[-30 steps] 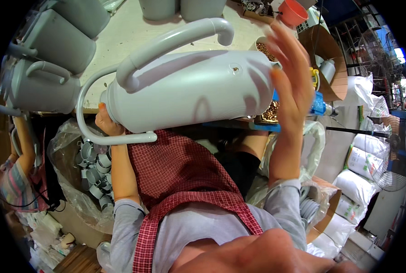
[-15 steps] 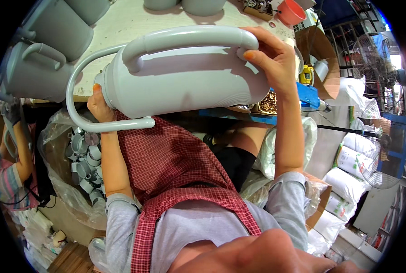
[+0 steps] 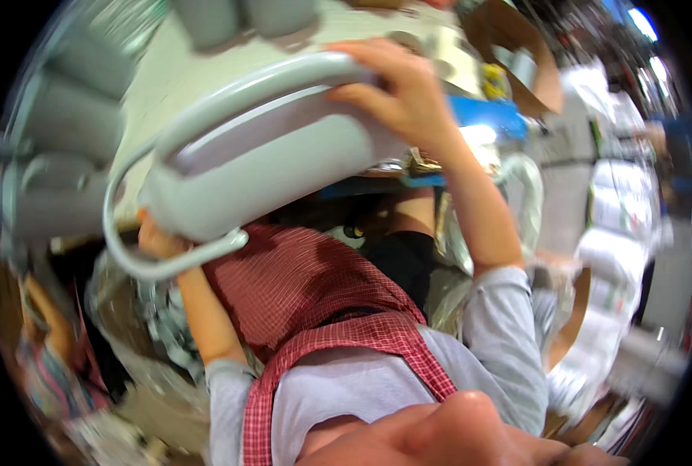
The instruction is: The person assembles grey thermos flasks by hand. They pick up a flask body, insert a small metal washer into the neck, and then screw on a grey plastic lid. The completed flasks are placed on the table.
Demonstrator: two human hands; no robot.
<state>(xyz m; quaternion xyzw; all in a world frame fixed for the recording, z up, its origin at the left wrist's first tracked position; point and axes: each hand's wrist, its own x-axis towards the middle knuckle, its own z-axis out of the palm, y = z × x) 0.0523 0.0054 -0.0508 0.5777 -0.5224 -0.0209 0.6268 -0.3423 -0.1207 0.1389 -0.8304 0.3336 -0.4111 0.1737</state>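
Note:
Tilted on its side, a grey plastic watering can [image 3: 276,163] with a long curved spout is held between both my hands, over the front edge of the table. My right hand [image 3: 398,89] grips its right end, where the handle meets the body, thumb on the near side. At its left end my left hand [image 3: 159,239] is closed round the neck, partly hidden behind the spout [image 3: 113,225]. The spout bends round past my left wrist, its tip pointing right. The picture is smeared by motion.
More grey cans [image 3: 66,116] stand at the left of the pale table [image 3: 346,23]. Below is a clear plastic bag [image 3: 121,311] of small grey parts. At right sit a cardboard box [image 3: 516,54], a blue tool-like thing [image 3: 485,116] and white sacks [image 3: 610,256]. Another person's arm [image 3: 51,318] shows far left.
The can has tipped, its neck end dropping lower and its right end shifting left. Both hands have moved with it and keep their hold. The whole view has swung.

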